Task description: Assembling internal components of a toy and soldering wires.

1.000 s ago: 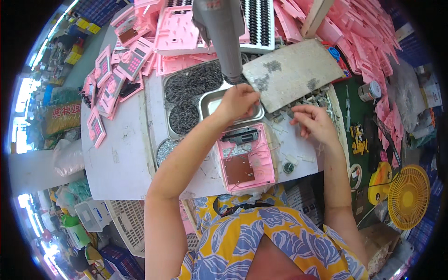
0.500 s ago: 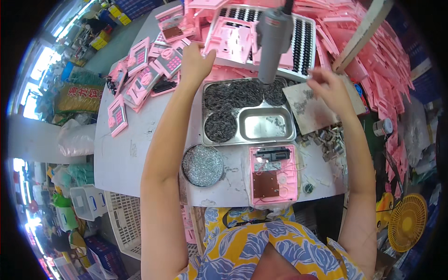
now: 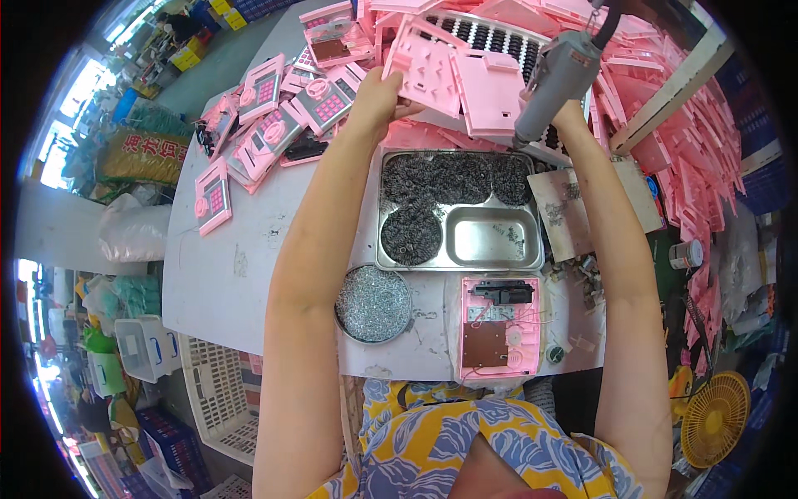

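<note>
My left hand grips the left edge of an open two-part pink plastic case, raised and tilted over the far side of the table. My right hand is at the case's right edge, its fingers mostly hidden behind a hanging grey electric screwdriver. A fingertip shows beside the panel. Below them is a steel compartment tray with small dark screws or springs in several sections. Nearer me, a pink case half holds a black part, a brown board and wires.
A round dish of small silvery pieces sits left of the pink case half. Finished-looking pink devices lie at the left. Pink parts heap up at the right around a pale post. A white rack with black beads lies behind.
My left hand has lifted the pink case off the rack and tilted it. My right hand has moved up to its right edge. The screwdriver has swung to the right.
</note>
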The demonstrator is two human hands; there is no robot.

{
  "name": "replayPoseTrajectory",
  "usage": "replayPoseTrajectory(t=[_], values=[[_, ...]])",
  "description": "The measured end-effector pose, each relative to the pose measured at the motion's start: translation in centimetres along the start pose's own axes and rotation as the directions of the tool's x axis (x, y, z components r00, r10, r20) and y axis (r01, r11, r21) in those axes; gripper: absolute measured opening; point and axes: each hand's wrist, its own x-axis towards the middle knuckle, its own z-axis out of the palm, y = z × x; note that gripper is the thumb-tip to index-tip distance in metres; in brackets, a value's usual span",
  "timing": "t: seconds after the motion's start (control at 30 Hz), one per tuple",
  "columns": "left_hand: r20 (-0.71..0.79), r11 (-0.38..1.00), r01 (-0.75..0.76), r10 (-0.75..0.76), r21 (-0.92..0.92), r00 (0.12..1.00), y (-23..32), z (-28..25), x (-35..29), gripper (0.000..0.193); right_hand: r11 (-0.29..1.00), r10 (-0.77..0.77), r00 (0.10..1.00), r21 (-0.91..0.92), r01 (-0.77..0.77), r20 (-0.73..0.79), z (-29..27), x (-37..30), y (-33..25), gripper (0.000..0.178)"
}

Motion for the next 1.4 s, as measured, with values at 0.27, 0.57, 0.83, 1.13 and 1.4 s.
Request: replayPoseTrajectory(t=[0.27,0.57,0.83,1.13,1.4], values=[[0.151,0.943,0.213,-0.178,-0.257,0.972,-3.6,0.3,-5.0,0.040,0.963,-0.148,0.989,-0.222,0.151,0.030,0.7,-2.8,-1.2,0.069],[0.205,0.867,0.055,0.055,-0.495,0.977,-5.4,4.7,-8.1,0.047,0.954,0.072,0.968,0.265,-0.137,0.242,-1.2,-2.7,-2.9,0.072],[-0.072,0.867,-0.253,0.246,-0.429,0.967,-2.9,-0.1,-7.6,0.053,0.900,-0.133,0.917,0.434,-0.047,0.376,-1.7,-3.6,-8.2,0.057],[-0.515,0.929,0.107,0.099,0.355,0.851,-2.4,-20.5,-4.9,0.073,0.997,-0.047,0.999,-0.067,0.048,0.006,-8.7,6.6,12.2,0.065],[-0.047,0.658,-0.329,0.485,0.678,0.873,-3.5,-9.1,2.6,0.097,0.961,0.252,0.967,0.104,-0.255,0.041,-6.5,3.4,7.4,0.066]])
